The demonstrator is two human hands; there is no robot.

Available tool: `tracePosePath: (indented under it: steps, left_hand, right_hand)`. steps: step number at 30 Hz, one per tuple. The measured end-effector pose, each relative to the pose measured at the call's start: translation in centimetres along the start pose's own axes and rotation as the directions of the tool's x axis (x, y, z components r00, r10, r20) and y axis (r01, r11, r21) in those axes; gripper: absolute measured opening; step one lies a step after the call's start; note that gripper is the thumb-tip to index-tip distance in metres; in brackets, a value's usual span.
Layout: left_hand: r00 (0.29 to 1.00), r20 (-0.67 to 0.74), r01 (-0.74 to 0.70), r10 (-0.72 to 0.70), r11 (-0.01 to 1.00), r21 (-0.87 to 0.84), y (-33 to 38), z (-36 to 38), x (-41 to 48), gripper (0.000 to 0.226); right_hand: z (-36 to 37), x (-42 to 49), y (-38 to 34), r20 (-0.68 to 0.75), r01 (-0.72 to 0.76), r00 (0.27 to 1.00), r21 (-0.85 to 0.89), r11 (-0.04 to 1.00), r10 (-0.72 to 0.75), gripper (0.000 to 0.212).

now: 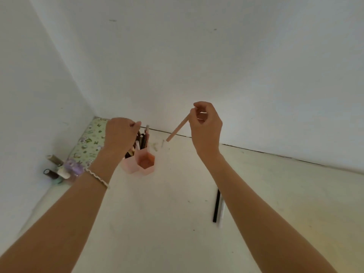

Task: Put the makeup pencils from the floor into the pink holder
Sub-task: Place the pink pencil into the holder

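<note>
Pink holder (146, 166) near wall (197, 56) edge, right hand (204, 127) pinching pencil (178, 130)

Holder (146, 171) left of floor pencils (216, 205) (near corner (95, 116)).

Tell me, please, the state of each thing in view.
Pink holder, upright; front compartment empty, rear one holding pencils.
Left hand, above those pencils; hold unclear.
Right hand, pinching tan pencil.
Tan pencil, tilted, off the floor.
Black pencil, lying on floor.
White pencil, lying beside it.
</note>
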State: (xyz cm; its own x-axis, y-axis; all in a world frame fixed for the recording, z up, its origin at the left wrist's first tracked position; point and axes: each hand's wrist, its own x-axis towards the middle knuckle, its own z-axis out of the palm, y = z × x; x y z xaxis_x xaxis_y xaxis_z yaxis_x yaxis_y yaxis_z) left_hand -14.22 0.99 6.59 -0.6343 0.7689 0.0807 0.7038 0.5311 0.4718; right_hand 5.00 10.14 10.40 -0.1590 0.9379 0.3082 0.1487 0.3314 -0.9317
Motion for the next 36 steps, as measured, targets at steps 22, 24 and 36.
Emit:
tracePosePath:
  steps: [22,24,36]
  left_hand:
    - [0.947,-0.307,-0.034,-0.096,0.919,-0.392,2.2,-3.8,-0.7,0.043]
    - [0.949,-0.295,-0.023,-0.106,0.914,-0.404,2.4,-3.5,-0.9,0.043]
    - [0.965,-0.224,-0.185,0.136,0.959,-0.216,8.6,2.3,-5.3,0.035]
  right_hand:
    - [8.1,-0.9,2.1,0.372,0.313,0.905,-0.259,0.914,-0.205,0.025]
    - [8.2,-1.1,2.4,0.466,0.365,0.861,-0.286,0.886,-0.204,0.026]
    - [1.5,-0.4,4.3,0.154,0.190,0.977,-0.295,0.936,-0.150,0.023]
